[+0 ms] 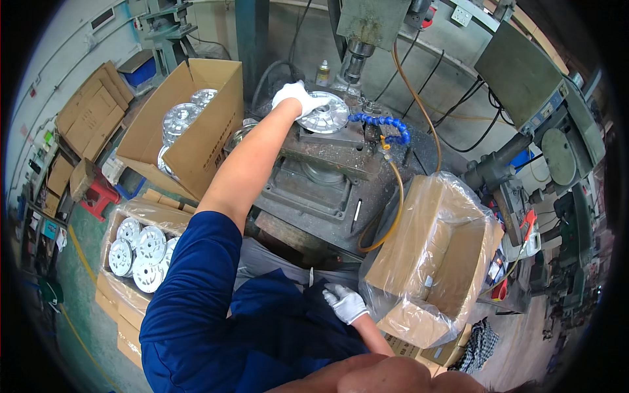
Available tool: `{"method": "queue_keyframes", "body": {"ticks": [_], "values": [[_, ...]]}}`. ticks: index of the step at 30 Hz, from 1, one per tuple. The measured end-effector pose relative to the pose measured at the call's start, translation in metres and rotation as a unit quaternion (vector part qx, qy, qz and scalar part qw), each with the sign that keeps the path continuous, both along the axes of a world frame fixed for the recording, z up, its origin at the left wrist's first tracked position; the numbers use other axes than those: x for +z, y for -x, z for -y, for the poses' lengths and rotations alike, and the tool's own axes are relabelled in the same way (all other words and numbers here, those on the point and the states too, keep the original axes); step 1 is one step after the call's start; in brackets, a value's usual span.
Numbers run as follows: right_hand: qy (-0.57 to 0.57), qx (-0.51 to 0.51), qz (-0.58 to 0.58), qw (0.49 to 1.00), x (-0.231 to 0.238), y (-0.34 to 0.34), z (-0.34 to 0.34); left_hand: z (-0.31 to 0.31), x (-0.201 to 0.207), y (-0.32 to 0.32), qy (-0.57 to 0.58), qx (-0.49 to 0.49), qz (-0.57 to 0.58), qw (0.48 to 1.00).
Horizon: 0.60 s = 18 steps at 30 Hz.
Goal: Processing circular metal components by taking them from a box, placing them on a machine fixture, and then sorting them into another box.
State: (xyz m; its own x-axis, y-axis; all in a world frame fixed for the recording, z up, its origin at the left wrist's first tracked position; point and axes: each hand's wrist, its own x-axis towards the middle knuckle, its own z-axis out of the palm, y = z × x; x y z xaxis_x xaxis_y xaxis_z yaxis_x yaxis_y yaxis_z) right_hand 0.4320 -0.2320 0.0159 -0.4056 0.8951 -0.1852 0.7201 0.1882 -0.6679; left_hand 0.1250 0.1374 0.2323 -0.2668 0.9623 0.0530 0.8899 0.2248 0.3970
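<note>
My left hand (298, 99), in a white glove, reaches far forward and grips the left rim of a round silver metal disc (327, 115) with holes and a raised hub. The disc lies on a metal block (335, 137) on the drill press table, and part of its rim is hidden by the glove. A blue segmented coolant hose (386, 120) ends at the disc's right side. Close to my body, my gloved right hand (346, 303) hangs with fingers apart and holds nothing. The drill press spindle (354, 64) stands above and behind the disc.
An open cardboard box (226, 92) at left holds several metal discs. Below it, a plastic-lined box (108, 262) holds more discs. At right stands another lined box (462, 262). A yellow hose (400, 196) curves down from the table, and a small bottle (322, 73) stands at the back.
</note>
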Motion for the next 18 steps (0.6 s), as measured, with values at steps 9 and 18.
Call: {"method": "queue_keyframes", "body": {"ticks": [9, 18], "values": [[0.028, 0.005, 0.033, 0.999, -0.002, 0.000, 0.001, 0.014, -0.003, -0.006, 0.022, 0.004, 0.046, 0.999], [0.027, 0.013, 0.037, 0.999, -0.002, 0.008, -0.008, 0.015, 0.005, -0.004, 0.053, -0.009, 0.073, 0.996]]}}
